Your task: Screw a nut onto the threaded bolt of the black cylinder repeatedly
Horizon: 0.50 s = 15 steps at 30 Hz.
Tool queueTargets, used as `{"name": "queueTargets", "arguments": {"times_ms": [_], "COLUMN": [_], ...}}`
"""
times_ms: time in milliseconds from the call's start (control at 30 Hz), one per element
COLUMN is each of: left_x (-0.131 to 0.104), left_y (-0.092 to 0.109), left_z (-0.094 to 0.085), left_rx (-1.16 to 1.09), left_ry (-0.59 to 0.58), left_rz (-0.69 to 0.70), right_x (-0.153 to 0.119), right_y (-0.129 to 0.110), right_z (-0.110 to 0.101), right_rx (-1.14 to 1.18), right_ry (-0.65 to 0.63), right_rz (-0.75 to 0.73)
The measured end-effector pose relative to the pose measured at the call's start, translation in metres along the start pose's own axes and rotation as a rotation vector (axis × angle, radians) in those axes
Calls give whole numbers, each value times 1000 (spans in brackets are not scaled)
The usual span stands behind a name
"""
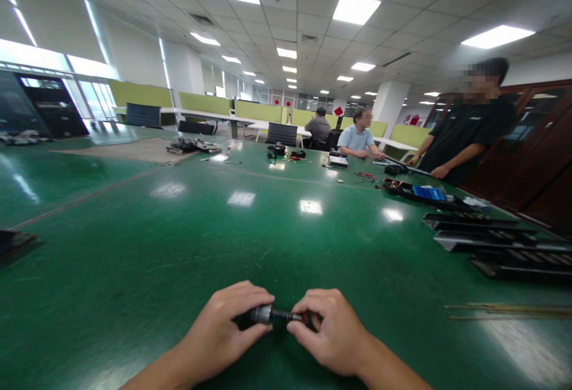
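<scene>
Low in the middle of the head view, a dark cylindrical part with a thin shaft lies level between my hands, just over the green table. My left hand grips its thick, grey-black end between thumb and fingers. At the shaft's far end, my right hand pinches the narrow tip with thumb and forefinger. What kind of part it is I cannot make out. My fingers cover both of its ends in part.
Several black metal channels lie along the right edge, with thin brass-coloured rods nearer me. A black tray with a blue packet sits behind them. Small tools lie at the back. Two people are at the far right side.
</scene>
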<state>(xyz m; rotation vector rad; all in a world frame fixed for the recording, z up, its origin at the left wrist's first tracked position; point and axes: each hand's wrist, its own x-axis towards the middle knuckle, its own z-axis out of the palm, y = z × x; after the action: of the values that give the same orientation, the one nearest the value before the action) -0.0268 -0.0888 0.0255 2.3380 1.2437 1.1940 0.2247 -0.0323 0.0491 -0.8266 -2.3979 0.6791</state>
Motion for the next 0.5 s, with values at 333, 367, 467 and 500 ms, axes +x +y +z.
{"name": "queueTargets", "arguments": {"times_ms": [333, 367, 467, 500], "left_x": [1, 1, 0, 0], "left_y": [-2, -2, -3, -3], "left_z": [-3, -3, -3, -3], "left_rx": [24, 25, 34, 37], "left_ry": [33, 32, 35, 38], "left_rz": [-7, -10, -20, -24], "right_x": [0, 0, 0, 0], "right_y": [-1, -1, -1, 0], "right_z": [-3, -4, -6, -7], "right_rx": [-20, -21, -21, -21], "right_ry": [14, 13, 16, 18], "right_rz": [10, 11, 17, 18]}}
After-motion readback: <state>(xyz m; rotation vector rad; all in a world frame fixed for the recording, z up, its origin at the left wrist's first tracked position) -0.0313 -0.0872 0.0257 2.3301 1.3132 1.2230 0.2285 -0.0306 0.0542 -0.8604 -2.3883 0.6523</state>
